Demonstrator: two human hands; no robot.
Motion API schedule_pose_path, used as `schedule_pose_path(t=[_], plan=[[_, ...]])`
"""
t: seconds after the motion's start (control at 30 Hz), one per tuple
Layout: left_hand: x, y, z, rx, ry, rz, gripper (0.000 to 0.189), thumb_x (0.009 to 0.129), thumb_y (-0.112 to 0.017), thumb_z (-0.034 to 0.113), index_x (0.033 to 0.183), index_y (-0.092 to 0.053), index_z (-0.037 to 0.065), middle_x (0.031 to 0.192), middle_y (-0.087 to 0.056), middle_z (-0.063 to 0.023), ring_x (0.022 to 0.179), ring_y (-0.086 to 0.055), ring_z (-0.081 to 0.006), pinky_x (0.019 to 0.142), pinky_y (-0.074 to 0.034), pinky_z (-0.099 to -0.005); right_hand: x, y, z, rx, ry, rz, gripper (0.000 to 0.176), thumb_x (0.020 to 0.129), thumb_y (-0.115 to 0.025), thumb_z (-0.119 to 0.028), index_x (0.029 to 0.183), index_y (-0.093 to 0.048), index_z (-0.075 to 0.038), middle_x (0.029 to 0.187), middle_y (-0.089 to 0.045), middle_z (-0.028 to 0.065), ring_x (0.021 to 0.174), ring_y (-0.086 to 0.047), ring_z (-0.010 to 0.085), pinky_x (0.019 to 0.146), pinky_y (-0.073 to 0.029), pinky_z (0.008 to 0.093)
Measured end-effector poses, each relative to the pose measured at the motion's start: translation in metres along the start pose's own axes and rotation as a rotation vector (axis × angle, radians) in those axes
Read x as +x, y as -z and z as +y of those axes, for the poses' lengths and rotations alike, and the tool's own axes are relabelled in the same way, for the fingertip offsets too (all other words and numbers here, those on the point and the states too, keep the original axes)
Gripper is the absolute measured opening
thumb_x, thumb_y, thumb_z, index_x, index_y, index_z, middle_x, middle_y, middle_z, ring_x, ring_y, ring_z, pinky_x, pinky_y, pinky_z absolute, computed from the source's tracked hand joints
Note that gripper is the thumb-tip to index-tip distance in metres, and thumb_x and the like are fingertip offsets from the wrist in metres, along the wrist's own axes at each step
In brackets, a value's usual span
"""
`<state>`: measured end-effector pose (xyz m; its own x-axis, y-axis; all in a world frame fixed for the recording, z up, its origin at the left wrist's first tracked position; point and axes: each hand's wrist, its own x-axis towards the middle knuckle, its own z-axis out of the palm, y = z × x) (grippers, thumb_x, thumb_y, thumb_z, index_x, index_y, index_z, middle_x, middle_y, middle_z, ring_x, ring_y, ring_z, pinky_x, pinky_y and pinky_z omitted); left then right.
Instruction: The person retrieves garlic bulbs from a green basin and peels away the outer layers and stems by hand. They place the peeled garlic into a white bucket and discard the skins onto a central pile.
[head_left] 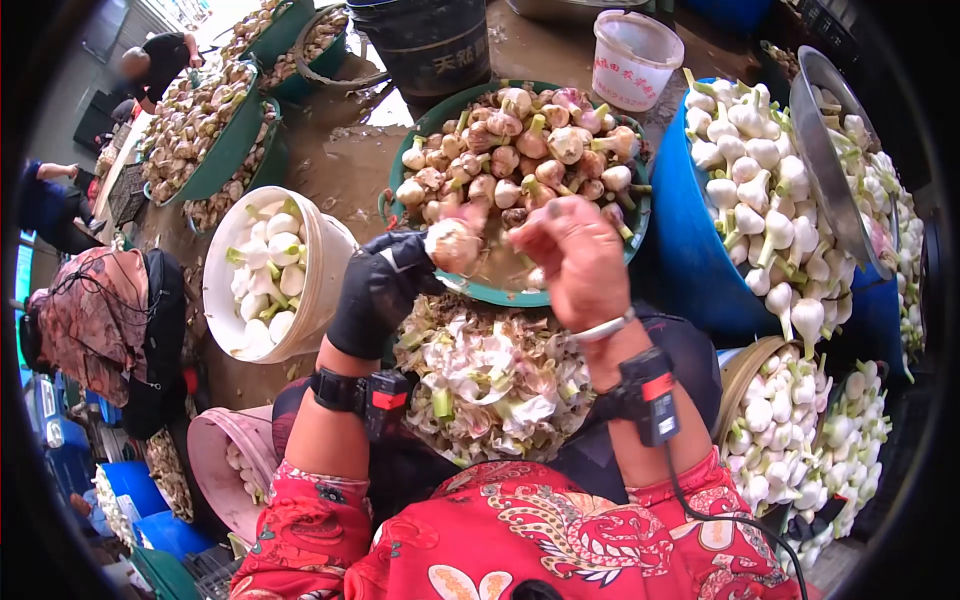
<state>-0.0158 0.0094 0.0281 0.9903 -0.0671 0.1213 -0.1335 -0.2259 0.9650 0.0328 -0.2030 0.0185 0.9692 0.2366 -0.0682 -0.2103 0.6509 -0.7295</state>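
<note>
My left hand (385, 285), in a black glove that leaves fingertips bare, grips a garlic bulb (453, 247) with brownish outer skin. Just right of it, my bare right hand (580, 265) has its fingers pinched together; whatever lies between them is hidden. Both hands are over the near rim of a green basin (520, 297) heaped with unpeeled garlic (535, 140). Below them, between my knees, lies a pile of garlic skins and stalk pieces (490, 385).
A white bucket (340, 245) of peeled garlic stands left, a blue tub (675, 215) of cleaned bulbs right. Behind are a black bucket (425, 50) and a small white pail (635, 60). Other people (160, 65) work at far left near green tubs (225, 150). A pink bucket (220, 450) sits lower left.
</note>
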Motion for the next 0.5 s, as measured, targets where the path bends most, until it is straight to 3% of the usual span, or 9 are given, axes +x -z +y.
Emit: schedule_pose_path(t=[0.07,0.13,0.2,0.23,0.27,0.33,0.37,0.43,0.5], plan=[[-0.004,0.011,-0.008,-0.367,0.190,0.036,0.021,0.090,-0.055,0.011,0.103,-0.061,-0.004,0.089,-0.064,-0.0097,0.079,-0.064,-0.0164,0.068,-0.053,-0.0300,0.008,0.008,-0.015,-0.023,0.016,-0.016,0.010,0.094,-0.051,-0.013,0.092,-0.055,-0.004,0.080,-0.063,0.0070,0.079,-0.064,0.0184,0.073,-0.053,0.0316],[-0.006,0.003,-0.006,-0.328,0.193,0.067,0.021,0.089,-0.056,0.011,0.103,-0.061,-0.004,0.090,-0.065,-0.0103,0.078,-0.063,-0.0168,0.069,-0.053,-0.0299,0.008,0.013,-0.014,-0.122,-0.194,-0.027,0.018,0.092,-0.057,-0.022,0.095,-0.056,-0.004,0.081,-0.063,0.0069,0.079,-0.063,0.0190,0.072,-0.053,0.0335],[-0.006,-0.006,0.003,-0.310,0.202,0.093,0.021,0.088,-0.058,0.011,0.102,-0.060,-0.005,0.091,-0.066,-0.0108,0.078,-0.063,-0.0172,0.070,-0.052,-0.0299,-0.001,0.007,-0.004,-0.141,-0.566,0.016,0.033,0.087,-0.063,-0.039,0.095,-0.057,-0.007,0.080,-0.060,0.0038,0.073,-0.059,0.0156,0.067,-0.049,0.0306],[-0.005,-0.009,0.006,-0.400,0.244,0.059,0.018,0.086,-0.059,0.008,0.099,-0.061,-0.004,0.089,-0.065,-0.0098,0.078,-0.063,-0.0180,0.068,-0.052,-0.0293,-0.003,0.005,0.004,-0.136,-0.686,-0.021,0.042,0.084,-0.064,-0.047,0.102,-0.059,-0.009,0.080,-0.058,0.0028,0.072,-0.058,0.0175,0.067,-0.050,0.0340],[-0.006,-0.011,0.010,-0.488,0.290,0.026,0.014,0.084,-0.060,0.004,0.096,-0.062,-0.003,0.087,-0.063,-0.0087,0.078,-0.064,-0.0188,0.066,-0.052,-0.0287,-0.005,0.004,0.008,-0.042,-0.738,-0.102,0.043,0.084,-0.065,-0.045,0.105,-0.060,-0.009,0.082,-0.060,0.0036,0.073,-0.060,0.0174,0.066,-0.050,0.0354],[-0.005,-0.013,0.012,-0.456,0.291,-0.013,0.017,0.084,-0.060,0.007,0.095,-0.061,-0.005,0.085,-0.063,-0.0073,0.073,-0.063,-0.0169,0.063,-0.052,-0.0281,-0.005,0.004,0.011,0.050,-0.755,-0.160,0.041,0.089,-0.062,-0.036,0.114,-0.055,-0.004,0.100,-0.063,0.0057,0.086,-0.063,0.0167,0.074,-0.053,0.0351],[-0.005,-0.013,0.009,-0.494,0.348,-0.035,0.016,0.084,-0.061,0.007,0.095,-0.061,-0.005,0.083,-0.063,-0.0072,0.071,-0.062,-0.0162,0.062,-0.052,-0.0279,-0.004,0.005,0.016,0.049,-0.758,-0.159,0.041,0.089,-0.062,-0.036,0.114,-0.055,-0.004,0.100,-0.063,0.0057,0.086,-0.063,0.0167,0.074,-0.053,0.0351],[-0.004,-0.016,0.007,-0.499,0.443,-0.024,0.016,0.082,-0.063,0.008,0.092,-0.061,-0.004,0.078,-0.063,-0.0068,0.065,-0.061,-0.0147,0.060,-0.051,-0.0266,-0.001,0.004,0.027,-0.074,-0.389,-0.099,0.026,0.093,-0.056,-0.022,0.111,-0.058,-0.004,0.098,-0.063,0.0035,0.085,-0.062,0.0122,0.073,-0.052,0.0292],[-0.005,-0.014,0.003,-0.428,0.384,-0.010,0.015,0.081,-0.063,0.007,0.091,-0.061,-0.003,0.076,-0.062,-0.0066,0.065,-0.061,-0.0149,0.060,-0.051,-0.0264,-0.003,-0.005,0.026,-0.120,-0.277,-0.074,0.021,0.094,-0.054,-0.016,0.108,-0.059,-0.002,0.096,-0.064,0.0030,0.083,-0.062,0.0116,0.074,-0.051,0.0272]])
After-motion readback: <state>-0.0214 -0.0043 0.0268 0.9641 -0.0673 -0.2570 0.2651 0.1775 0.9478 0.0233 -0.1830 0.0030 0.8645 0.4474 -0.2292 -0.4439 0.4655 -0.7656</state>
